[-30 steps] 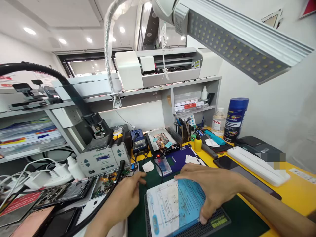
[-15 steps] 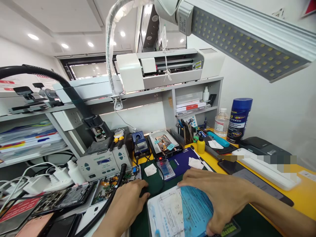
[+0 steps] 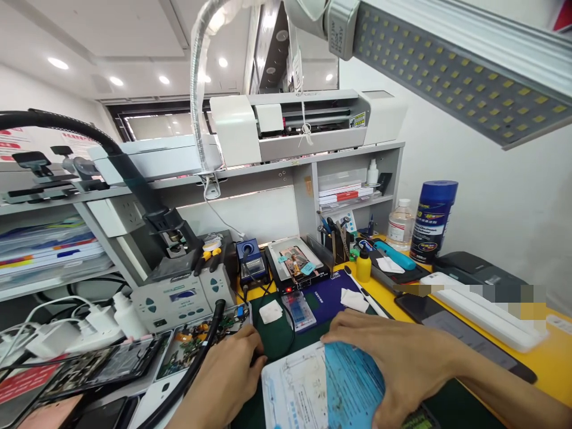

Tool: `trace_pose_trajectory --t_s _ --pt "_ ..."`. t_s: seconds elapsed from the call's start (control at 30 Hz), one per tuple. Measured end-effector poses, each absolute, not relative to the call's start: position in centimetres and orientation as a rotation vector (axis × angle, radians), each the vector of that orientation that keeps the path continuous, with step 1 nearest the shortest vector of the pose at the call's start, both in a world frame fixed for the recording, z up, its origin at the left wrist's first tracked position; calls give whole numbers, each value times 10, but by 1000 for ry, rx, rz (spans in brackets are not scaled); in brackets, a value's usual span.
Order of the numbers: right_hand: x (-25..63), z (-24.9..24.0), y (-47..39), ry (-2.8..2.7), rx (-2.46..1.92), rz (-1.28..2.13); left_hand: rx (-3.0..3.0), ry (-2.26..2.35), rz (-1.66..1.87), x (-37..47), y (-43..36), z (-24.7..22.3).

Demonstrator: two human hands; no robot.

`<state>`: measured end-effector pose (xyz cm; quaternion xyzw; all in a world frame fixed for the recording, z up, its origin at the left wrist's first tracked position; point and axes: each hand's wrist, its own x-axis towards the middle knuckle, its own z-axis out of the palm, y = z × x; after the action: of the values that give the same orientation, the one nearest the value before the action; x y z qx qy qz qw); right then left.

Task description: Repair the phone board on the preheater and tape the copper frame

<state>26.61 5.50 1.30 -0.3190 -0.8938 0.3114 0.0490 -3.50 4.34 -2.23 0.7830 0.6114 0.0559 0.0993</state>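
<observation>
A worn, flat blue-and-white printed box (image 3: 297, 387) lies at the front of the green mat (image 3: 273, 339). My right hand (image 3: 397, 363) spans its blue half, fingers over the far edge and thumb at the near right side, gripping it. Just left of the box, my left hand (image 3: 232, 372) rests low with fingers loosely bent and a gap between forefinger and thumb; nothing shows in it. Part of a dark item with yellow-green markings (image 3: 420, 419) sticks out under my right hand.
A tray of small circuit parts (image 3: 185, 348) and a black hose (image 3: 208, 345) are at left. Behind stand a soldering station (image 3: 254, 271), a yellow bottle (image 3: 363, 266) and a blue spray can (image 3: 433, 221). A tablet-like device (image 3: 465, 339) lies right; an LED lamp (image 3: 456, 77) hangs overhead.
The view has shifted slightly. The box and my right hand sit a little further left in the picture, and my left hand has also drifted slightly left. My right hand's grip looks unchanged.
</observation>
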Motion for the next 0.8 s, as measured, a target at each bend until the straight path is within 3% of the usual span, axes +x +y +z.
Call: trace_pose_trajectory --t_s 0.33,0.67,0.8 --pt "264 11 58 -2478 -1090 943 2350 1796 179 -35 44 -24" --pt "191 -9 106 -2433 -1521 169 2413 1754 241 -39 46 -31" --pt "153 -1 119 -2515 -1719 119 2431 1755 235 -38 45 -30"
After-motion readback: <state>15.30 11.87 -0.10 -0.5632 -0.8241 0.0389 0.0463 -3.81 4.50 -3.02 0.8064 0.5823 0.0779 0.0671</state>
